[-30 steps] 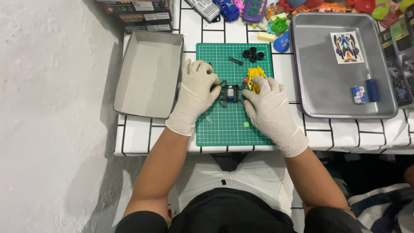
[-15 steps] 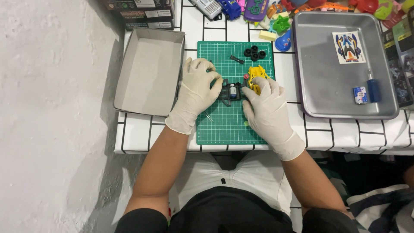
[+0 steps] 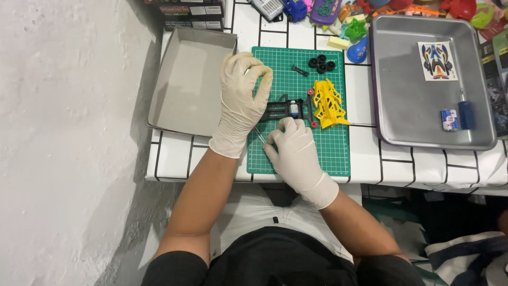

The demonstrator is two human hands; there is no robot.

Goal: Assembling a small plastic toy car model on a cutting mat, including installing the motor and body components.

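The right hand, which covers the yellow car body 1 second earlier, now sits nearer the cutting mat's front edge, leaving that body exposed beside the black chassis.

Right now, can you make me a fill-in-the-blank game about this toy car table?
1. Both hands wear white ____.
2. The black car frame lies on a ____ cutting mat.
3. The car's loose body shell is ____.
4. The small black tyres number ____.

Missing words: gloves; green; yellow; four
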